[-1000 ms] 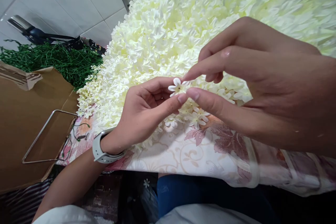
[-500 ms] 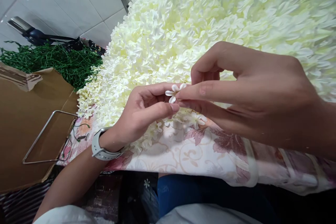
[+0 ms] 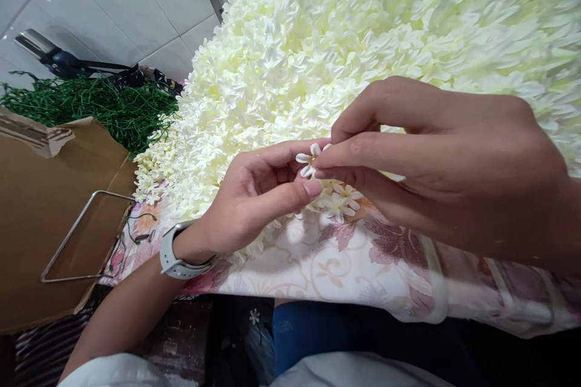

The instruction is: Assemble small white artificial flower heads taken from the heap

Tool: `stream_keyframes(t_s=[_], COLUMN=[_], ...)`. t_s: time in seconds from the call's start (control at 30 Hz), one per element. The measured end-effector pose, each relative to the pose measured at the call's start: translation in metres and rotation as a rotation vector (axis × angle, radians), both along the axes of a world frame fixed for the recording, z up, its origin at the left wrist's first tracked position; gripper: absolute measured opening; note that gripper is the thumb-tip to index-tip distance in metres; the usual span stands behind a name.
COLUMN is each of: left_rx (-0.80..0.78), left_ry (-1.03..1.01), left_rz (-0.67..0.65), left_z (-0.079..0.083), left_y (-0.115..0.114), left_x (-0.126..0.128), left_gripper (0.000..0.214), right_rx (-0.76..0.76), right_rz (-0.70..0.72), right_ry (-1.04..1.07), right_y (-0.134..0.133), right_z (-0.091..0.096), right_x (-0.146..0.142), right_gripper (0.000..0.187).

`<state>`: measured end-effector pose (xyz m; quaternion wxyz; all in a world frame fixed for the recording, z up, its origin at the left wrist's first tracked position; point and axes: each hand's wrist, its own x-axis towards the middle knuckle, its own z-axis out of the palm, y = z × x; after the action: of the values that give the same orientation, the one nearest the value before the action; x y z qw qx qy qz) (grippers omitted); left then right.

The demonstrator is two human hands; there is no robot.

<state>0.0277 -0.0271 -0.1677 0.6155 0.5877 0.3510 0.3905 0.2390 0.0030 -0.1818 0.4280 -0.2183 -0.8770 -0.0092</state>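
Observation:
A small white artificial flower (image 3: 305,160) with narrow rounded petals is between my two hands, just above the patterned cloth. My right hand (image 3: 436,163) pinches it at the centre with thumb and forefinger, coming in from the right. From the other side my left hand (image 3: 254,193) curls round the flower, forefinger behind the petals and thumb in front. The fingertips partly cover the bloom, and any stem is hidden. A big heap of white and pale-yellow flowers (image 3: 290,66) rises right behind both hands. Loose flowers (image 3: 341,204) lie on the cloth beneath my fingers.
A tangle of green plastic stems (image 3: 91,103) lies at the left, behind a cardboard box (image 3: 59,211) with a bent metal wire frame (image 3: 68,239) before it. The floral tablecloth (image 3: 290,266) ends at the near edge. A tiled wall (image 3: 118,0) stands behind.
Both hands and the flower have shifted slightly to the right. My left thumb now sits a little lower, away from the petals, and the flower has turned slightly.

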Motion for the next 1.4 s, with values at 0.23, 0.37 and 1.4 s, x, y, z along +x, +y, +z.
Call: stream_keyframes(t_s=[0.23,0.37,1.4], left_rx=[0.138,0.245,0.751], left_ry=[0.089,0.121,0.068], left_rz=[0.169,0.225,0.195], left_z=[-0.004,-0.005,-0.012], left_y=[0.0,-0.001,0.008], left_x=[-0.001,-0.005,-0.001], left_gripper=[0.044,0.04,0.039], right_rx=[-0.203,-0.217,-1.028], right_rz=[0.035,0.064,0.283], right_ry=[0.08,0.06,0.264], right_y=[-0.001,-0.002,-0.006], right_z=[-0.001,-0.001,0.013], right_x=[0.0,-0.001,-0.003], right_gripper=[0.018,0.024,0.038])
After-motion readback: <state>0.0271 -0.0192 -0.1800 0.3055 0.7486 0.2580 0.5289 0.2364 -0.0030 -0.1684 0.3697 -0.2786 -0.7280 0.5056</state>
